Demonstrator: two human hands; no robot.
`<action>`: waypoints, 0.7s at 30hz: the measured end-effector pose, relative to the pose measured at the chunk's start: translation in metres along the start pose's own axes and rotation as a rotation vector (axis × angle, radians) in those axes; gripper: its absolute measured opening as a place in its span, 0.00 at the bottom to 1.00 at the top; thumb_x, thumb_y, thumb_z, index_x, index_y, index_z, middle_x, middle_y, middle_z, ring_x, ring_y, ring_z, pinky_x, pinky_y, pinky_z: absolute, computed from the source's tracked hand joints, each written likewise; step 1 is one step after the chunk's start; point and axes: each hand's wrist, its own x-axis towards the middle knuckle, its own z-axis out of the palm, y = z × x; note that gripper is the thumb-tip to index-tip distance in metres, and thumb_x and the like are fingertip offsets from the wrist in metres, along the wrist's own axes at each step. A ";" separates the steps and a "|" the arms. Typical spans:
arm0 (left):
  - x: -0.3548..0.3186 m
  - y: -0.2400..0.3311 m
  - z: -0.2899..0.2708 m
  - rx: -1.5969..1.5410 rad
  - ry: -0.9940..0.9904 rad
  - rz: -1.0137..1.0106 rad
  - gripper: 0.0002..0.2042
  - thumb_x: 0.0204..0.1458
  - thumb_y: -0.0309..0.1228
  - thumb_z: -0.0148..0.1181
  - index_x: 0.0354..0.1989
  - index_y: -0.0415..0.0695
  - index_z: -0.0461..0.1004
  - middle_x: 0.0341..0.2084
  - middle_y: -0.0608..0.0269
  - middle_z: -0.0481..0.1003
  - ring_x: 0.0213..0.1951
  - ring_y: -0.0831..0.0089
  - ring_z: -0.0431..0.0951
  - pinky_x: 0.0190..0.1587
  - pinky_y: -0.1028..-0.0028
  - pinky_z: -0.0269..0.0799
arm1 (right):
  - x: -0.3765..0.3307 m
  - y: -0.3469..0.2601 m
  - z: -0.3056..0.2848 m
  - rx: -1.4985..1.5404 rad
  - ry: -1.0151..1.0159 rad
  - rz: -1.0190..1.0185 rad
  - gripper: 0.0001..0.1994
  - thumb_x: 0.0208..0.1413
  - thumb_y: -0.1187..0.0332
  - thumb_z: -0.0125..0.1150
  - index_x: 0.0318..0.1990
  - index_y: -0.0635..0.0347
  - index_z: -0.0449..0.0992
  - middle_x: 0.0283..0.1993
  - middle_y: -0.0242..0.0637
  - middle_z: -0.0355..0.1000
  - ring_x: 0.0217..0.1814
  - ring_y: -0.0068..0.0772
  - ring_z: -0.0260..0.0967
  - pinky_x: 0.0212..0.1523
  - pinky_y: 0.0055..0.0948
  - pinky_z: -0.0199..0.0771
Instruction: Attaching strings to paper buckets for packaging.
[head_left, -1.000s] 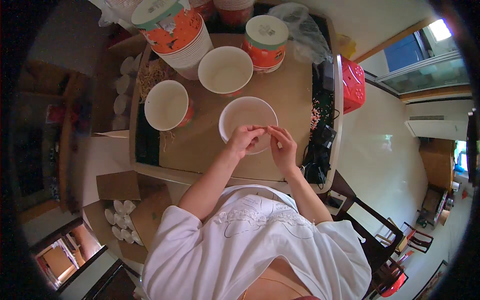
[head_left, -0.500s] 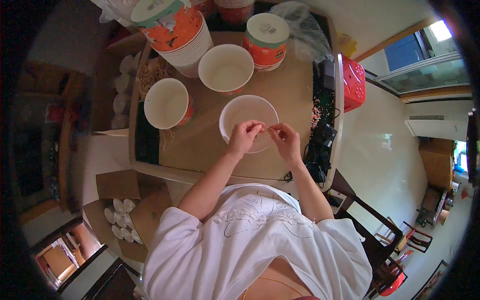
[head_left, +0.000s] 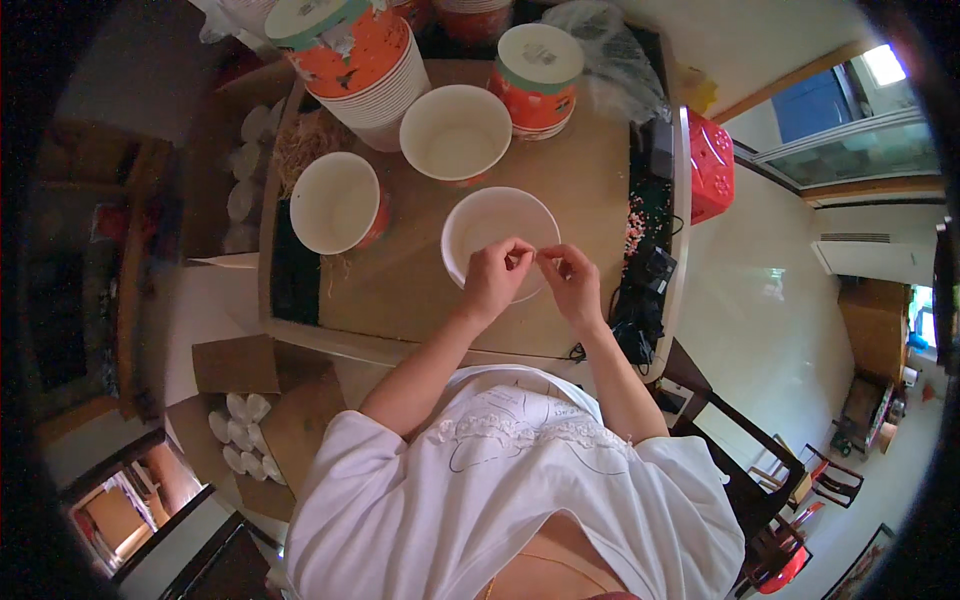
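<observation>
Over a round white tub (head_left: 485, 218) on the table, both my hands are held close together with fingers pinched. My left hand (head_left: 492, 283) has its thumb and index finger pressed together above the tub's near side. Close beside it, my right hand (head_left: 574, 285) pinches at the tub's right rim, fingertips turned toward the left ones. Whatever lies between the fingertips is too small to make out. Behind and to the left stand two paper tubs with white insides, a left one (head_left: 334, 200) and a farther one (head_left: 455, 132).
A tall stack of orange paper tubs (head_left: 370, 85) rises at the back left, beside shredded straw (head_left: 303, 150). An orange tub with a green-rimmed top (head_left: 540, 60) stands near clear plastic film (head_left: 615, 75). Small pink beads (head_left: 636, 228) and black cables (head_left: 632, 320) line the right edge.
My left hand has turned a little and its fingers have curled in more. My right hand stays almost in place, still pinched. The whole view has shifted slightly.
</observation>
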 end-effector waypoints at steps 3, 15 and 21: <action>0.000 0.000 0.000 -0.075 0.046 0.018 0.03 0.48 0.24 0.57 0.29 0.39 0.74 0.22 0.58 0.77 0.24 0.71 0.78 0.28 0.74 0.72 | -0.002 -0.013 0.000 0.023 -0.030 -0.005 0.03 0.50 0.75 0.60 0.32 0.62 0.74 0.24 0.29 0.70 0.22 0.14 0.58 0.23 0.17 0.60; 0.007 -0.024 0.009 -0.178 0.069 -0.003 0.02 0.49 0.23 0.55 0.28 0.39 0.71 0.23 0.60 0.76 0.26 0.72 0.78 0.30 0.75 0.72 | -0.003 -0.002 0.002 -0.038 -0.018 -0.040 0.04 0.49 0.76 0.59 0.33 0.61 0.74 0.25 0.33 0.69 0.23 0.18 0.60 0.24 0.19 0.63; 0.008 -0.026 0.010 -0.258 0.059 -0.016 0.02 0.49 0.23 0.55 0.29 0.38 0.71 0.23 0.61 0.77 0.26 0.74 0.78 0.30 0.75 0.72 | -0.005 0.001 0.004 -0.007 -0.005 -0.034 0.03 0.49 0.76 0.59 0.33 0.61 0.73 0.24 0.32 0.68 0.23 0.18 0.59 0.24 0.19 0.62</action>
